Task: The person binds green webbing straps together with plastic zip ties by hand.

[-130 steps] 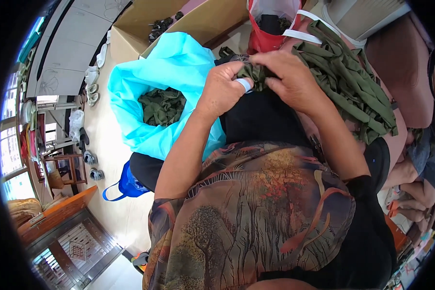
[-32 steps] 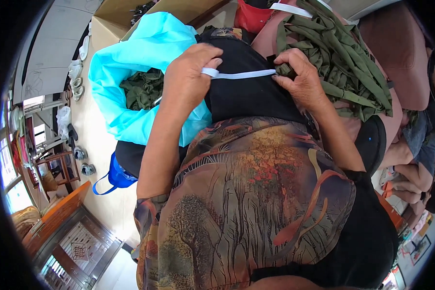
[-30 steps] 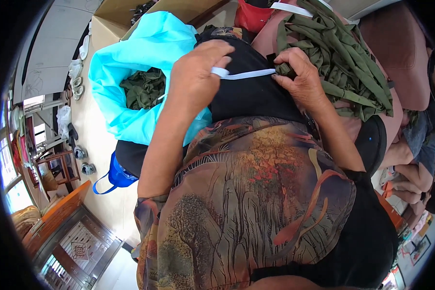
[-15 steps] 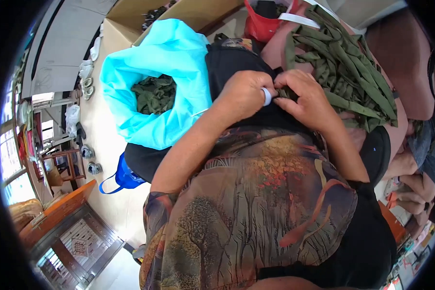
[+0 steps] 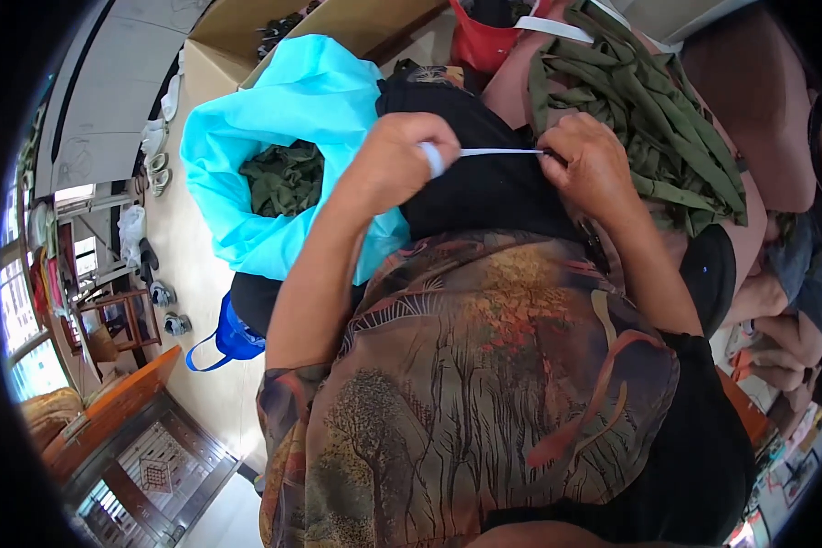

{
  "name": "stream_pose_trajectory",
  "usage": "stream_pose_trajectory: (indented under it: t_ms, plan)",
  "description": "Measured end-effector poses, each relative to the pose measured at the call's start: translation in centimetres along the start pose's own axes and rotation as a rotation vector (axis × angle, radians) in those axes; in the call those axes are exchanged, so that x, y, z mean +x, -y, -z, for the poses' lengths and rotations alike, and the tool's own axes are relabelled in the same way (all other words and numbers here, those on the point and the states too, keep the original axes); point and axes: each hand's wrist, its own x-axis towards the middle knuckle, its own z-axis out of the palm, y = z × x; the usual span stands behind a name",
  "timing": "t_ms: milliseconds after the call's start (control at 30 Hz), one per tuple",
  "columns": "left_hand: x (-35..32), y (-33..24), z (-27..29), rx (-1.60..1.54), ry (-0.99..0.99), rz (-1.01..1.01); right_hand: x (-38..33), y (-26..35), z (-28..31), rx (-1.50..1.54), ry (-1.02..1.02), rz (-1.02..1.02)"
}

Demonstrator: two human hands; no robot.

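Observation:
Between my hands a narrow white band (image 5: 502, 152) is pulled straight across black cloth (image 5: 498, 196) on my lap. My left hand (image 5: 397, 164) is closed round its left end, where the white looks bunched or wound by the fingers. My right hand (image 5: 592, 163) pinches the other end, beside a small dark piece I cannot make out. Close to my left forearm stands a bright turquoise bag (image 5: 219, 173), its mouth spread wide, with dark green cloth (image 5: 283, 180) inside. A heap of olive-green fabric strips (image 5: 648, 114) lies just beyond my right hand.
A cardboard box (image 5: 224, 46) stands behind the turquoise bag, and a red bag (image 5: 484, 41) at the back. Pinkish-brown seating (image 5: 749, 100) is at the right, where another person's legs (image 5: 776, 333) show. A blue bag (image 5: 237, 333) lies on the floor at left, near several shoes.
My hands were close together; now they are apart, mostly from my left hand moving left. The white band shows stretched between them.

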Motion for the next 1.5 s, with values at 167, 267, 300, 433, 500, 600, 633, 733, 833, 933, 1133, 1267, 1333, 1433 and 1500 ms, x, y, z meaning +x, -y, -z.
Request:
stream_pose_trajectory:
  t_ms: [167,267,300,433,500,600,633,733,833,933,1133,1267,1333,1433,1500]
  plan:
    - [-0.3,0.4,0.0,0.063,0.014,0.178,-1.0,-0.5,-0.5,-0.049,-0.034,-0.024]
    - [-0.7,2.1,-1.8,0.192,0.082,0.043,-1.5,2.6,-2.1,0.217,-0.025,-0.041]
    - [-0.9,2.7,-2.7,0.273,0.105,-0.080,-1.2,2.1,-3.3,0.226,0.059,0.092]
    - [0.2,0.4,-2.9,0.260,0.069,-0.035,0.4,0.7,-1.1,0.183,0.284,0.012]
    - [0.4,-0.7,-2.6,0.206,0.052,-0.006,-1.0,-0.8,-0.8,0.162,0.301,-0.020]
    - [0.8,-1.9,-3.2,0.283,0.110,0.042,-3.8,-2.6,-0.2,0.354,0.359,-0.130]
    - [0.9,-2.0,-3.4,0.285,0.093,0.013,-4.7,-3.0,0.2,0.486,0.206,-0.141]
    - [1.1,-1.5,-3.6,0.290,0.007,-0.042,-4.7,-2.1,5.8,0.605,-0.301,-0.672]
    - [0.8,-1.9,-3.2,0.267,0.019,-0.043,-6.9,-5.6,7.4,0.921,-0.930,-0.934]
    - [1.3,-2.8,-2.8,0.235,0.005,-0.046,-8.7,-8.3,6.7,1.155,-1.225,-0.966]
    - [1.1,-5.2,-3.5,0.532,0.038,-0.226,-2.7,-0.9,2.3,0.742,-0.300,-0.393]
    - [0.5,-5.7,-3.8,0.948,0.083,-0.267,-0.2,0.4,3.0,0.526,-0.265,-0.313]
    - [-0.5,-5.7,-3.1,0.964,0.060,-0.271,-1.5,-1.8,2.0,0.364,-0.332,-0.361]
    - [-1.9,-5.7,-2.3,0.982,0.031,-0.270,-4.8,-3.6,3.1,0.045,-0.441,-0.500]
    - [-0.3,-4.4,-3.5,0.949,0.007,-0.318,-8.9,-6.2,3.8,-0.304,-0.489,-0.653]
